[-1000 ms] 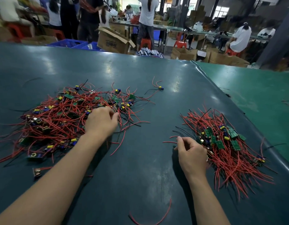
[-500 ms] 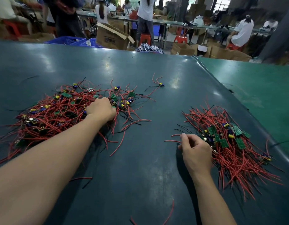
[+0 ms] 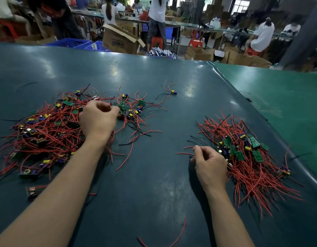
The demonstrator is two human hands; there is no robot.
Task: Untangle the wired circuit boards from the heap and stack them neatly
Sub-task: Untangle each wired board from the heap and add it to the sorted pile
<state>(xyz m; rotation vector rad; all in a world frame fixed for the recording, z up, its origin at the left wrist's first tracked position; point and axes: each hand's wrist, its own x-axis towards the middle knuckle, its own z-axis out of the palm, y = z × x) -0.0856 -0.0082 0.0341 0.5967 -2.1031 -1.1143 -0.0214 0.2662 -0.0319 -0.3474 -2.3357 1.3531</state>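
Note:
A tangled heap [image 3: 47,132] of small green circuit boards with red and black wires spreads over the left of the dark green table [image 3: 154,184]. My left hand [image 3: 98,120] rests on the heap's right side, fingers curled around wires next to a green board [image 3: 122,106]. On the right lies a tidier stack [image 3: 250,154] of boards with their wires fanned out. My right hand [image 3: 210,164] sits at the stack's left edge, fingers curled; what it pinches is hidden.
One single board [image 3: 173,92] lies apart behind the heap. Loose red wire [image 3: 179,234] lies near the front edge. A lighter green table [image 3: 282,107] adjoins on the right. Cardboard boxes [image 3: 118,39], blue crates and several people are beyond the far edge.
My left hand has moved farther into the heap's right side and its fingers have curled shut around wires. My right hand stays at the stack's edge.

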